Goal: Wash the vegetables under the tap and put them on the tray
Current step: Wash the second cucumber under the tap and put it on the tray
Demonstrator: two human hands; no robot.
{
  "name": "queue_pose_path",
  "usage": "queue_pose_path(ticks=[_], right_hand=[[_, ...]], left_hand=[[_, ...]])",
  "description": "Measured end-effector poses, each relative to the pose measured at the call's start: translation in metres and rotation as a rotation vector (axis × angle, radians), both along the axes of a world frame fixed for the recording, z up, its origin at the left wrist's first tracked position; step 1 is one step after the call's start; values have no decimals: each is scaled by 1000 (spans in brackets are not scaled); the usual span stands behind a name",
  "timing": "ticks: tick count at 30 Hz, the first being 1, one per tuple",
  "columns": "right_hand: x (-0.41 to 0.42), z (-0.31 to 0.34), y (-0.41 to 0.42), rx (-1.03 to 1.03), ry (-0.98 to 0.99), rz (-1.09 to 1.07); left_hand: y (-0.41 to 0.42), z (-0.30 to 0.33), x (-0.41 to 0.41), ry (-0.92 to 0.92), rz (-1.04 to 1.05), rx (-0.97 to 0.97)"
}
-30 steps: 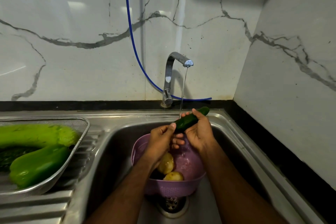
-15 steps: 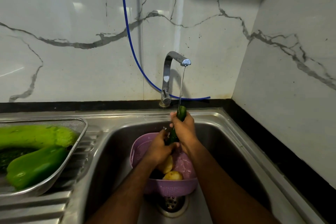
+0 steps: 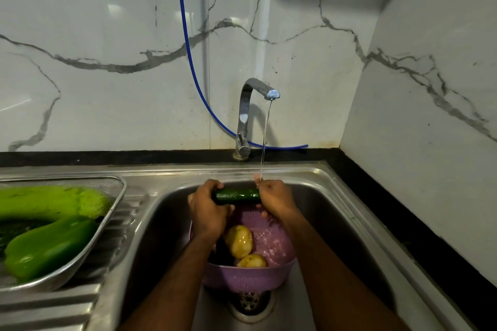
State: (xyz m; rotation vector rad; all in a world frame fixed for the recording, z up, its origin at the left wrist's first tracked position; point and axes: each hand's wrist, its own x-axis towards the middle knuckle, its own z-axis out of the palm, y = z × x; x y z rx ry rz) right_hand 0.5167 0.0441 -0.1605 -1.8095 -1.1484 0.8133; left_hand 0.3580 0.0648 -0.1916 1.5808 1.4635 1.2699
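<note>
Left of the sink (image 3: 336, 196), on the ribbed steel worktop (image 3: 53, 312), sat the tray (image 3: 107, 236), and it already carried the big pale-green gourds (image 3: 48, 236) with something darker tucked between them (I could not make out what). Moving toward the sink, my left hand (image 3: 207, 212) was wrapped around the left end of the cucumber (image 3: 236, 194), fingers curled over the top of it. The cucumber lay level across the sink, above the far rim of the purple colander (image 3: 250, 277). My right hand (image 3: 274, 197) gripped its right end, and the thin stream from the tap (image 3: 255, 94) landed right there, on that hand and the cucumber's end rather than on its middle.

To rinse it well, I judged I needed to slide the cucumber to the right so the water ran along its whole length, turning it between my palms and rubbing the skin as it went. The stream was narrow, so holding still would leave most of the skin unwashed. A wet cucumber is slick, so a firm grip at both ends mattered.

Below my hands, two potatoes (image 3: 239, 242) waited in the colander, over the sink's drain (image 3: 248, 301), beside a dark item I could not identify.
</note>
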Motion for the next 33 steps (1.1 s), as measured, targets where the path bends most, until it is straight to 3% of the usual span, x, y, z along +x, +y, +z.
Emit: queue_pose_path(ticks=[3, 7, 10, 14, 19, 23, 27, 33], right_hand=[[6, -1, -7, -5, 16, 158], [16, -4, -13, 24, 250, 337], [17, -8, -16, 47, 396, 346], [16, -9, -18, 31, 299, 358], [3, -10, -27, 6, 53, 334], [-1, -17, -23, 83, -191, 274], [-18, -1, -22, 127, -396, 183], [-58, 29, -31, 156, -586, 169]], left_hand=[[3, 6, -3, -89, 22, 54], [0, 27, -7, -345, 54, 4], [-1, 35, -11, -520, 22, -43], [-11, 40, -11, -604, -26, -83], [-20, 47, -9, -452, -53, -84], [-27, 62, -22, -147, -155, -91], [-28, 90, -55, 160, -126, 13], [-36, 127, -118, 268, -191, 58]])
